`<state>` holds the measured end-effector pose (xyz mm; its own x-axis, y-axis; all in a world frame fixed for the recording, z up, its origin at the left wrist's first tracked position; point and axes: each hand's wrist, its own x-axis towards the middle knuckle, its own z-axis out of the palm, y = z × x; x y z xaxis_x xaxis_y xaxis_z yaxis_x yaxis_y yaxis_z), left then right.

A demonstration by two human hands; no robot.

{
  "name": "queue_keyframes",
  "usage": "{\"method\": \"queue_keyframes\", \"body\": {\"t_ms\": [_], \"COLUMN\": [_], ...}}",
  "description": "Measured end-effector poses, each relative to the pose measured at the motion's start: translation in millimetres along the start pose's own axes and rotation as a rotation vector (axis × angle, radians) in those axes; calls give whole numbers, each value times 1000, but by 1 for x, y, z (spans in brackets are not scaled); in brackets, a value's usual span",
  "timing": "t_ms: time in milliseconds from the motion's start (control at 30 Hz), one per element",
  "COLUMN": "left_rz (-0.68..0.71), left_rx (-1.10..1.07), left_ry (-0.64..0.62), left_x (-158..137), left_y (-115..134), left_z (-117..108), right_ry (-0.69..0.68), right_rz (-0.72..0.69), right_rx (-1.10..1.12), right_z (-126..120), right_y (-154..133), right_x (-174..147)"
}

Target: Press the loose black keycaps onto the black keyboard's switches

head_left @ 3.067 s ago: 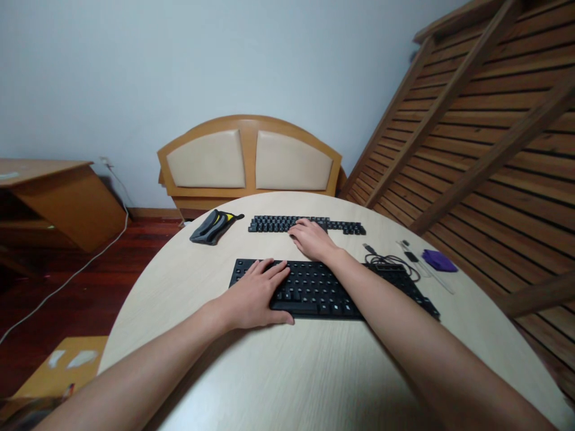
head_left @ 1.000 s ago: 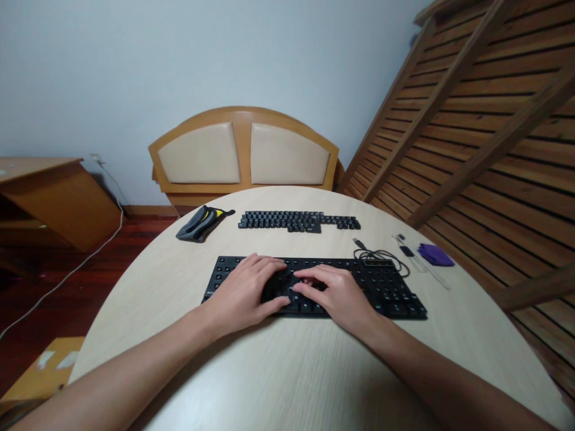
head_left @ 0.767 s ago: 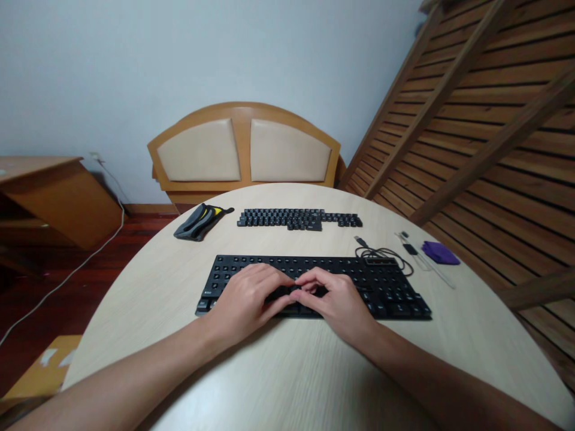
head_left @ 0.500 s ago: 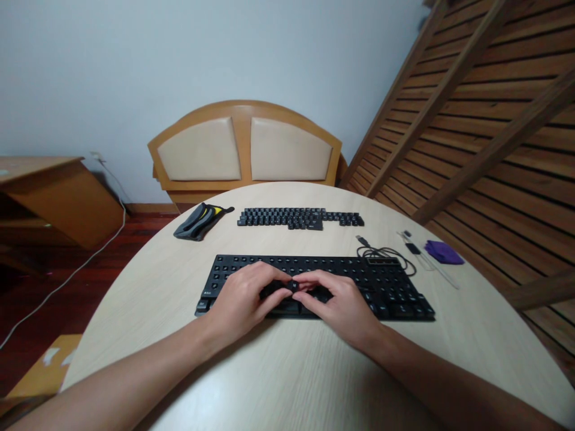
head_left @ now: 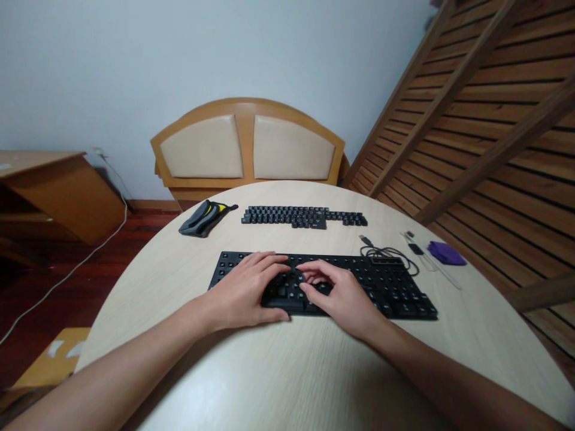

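A black keyboard (head_left: pixel 395 287) lies in front of me, many of its keys removed so that bare switch posts show. In the fingers of my right hand (head_left: pixel 339 293), above the keyboard's middle, is a small black keycap (head_left: pixel 300 278) marked with a letter that looks like M. My left hand (head_left: pixel 247 290) rests over the keyboard's left part, fingers spread, its thumb at the front edge. Beyond the keyboard, loose black keycaps (head_left: pixel 287 215) lie in rows. My hands hide part of the keyboard's left and middle.
On the round table (head_left: pixel 296 371) a grey and yellow pouch or glove (head_left: pixel 206 218) lies at back left. To the right are a coiled USB cable (head_left: pixel 390 254), a purple cloth (head_left: pixel 446 252) and a thin white tool (head_left: pixel 442 272). A wooden headboard (head_left: pixel 247 143) stands behind.
My left hand has let go of the keycap and spread its fingers, moving slightly left. My right hand keeps the keycap. The view has shifted a little.
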<state>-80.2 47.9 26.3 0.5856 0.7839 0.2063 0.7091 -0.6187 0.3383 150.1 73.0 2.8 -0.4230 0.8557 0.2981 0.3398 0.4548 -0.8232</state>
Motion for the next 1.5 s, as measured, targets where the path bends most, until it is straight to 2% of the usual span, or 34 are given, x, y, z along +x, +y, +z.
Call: {"method": "queue_keyframes", "body": {"t_ms": [100, 267, 667, 867, 1033, 1500], "left_rz": [-12, -25, -51, -57, -56, -49], "left_rx": [46, 59, 89, 113, 110, 121], "left_ry": [-80, -101, -120, -136, -139, -142], "left_x": [-1, -4, -6, -5, -5, -5], "left_y": [-5, -8, -8, -6, -6, -7], "left_z": [5, 12, 16, 14, 14, 15], "right_ry": [-52, -126, -224, -246, -269, -250], "right_rz": [21, 27, -16, -27, -102, -113], "right_rx": [-26, -63, -160, -140, -111, -169], "right_z": [-4, -6, -9, -8, -9, -6], "right_y": [-4, -6, 1, 0, 2, 7], "right_x": [10, 25, 16, 17, 17, 17]}}
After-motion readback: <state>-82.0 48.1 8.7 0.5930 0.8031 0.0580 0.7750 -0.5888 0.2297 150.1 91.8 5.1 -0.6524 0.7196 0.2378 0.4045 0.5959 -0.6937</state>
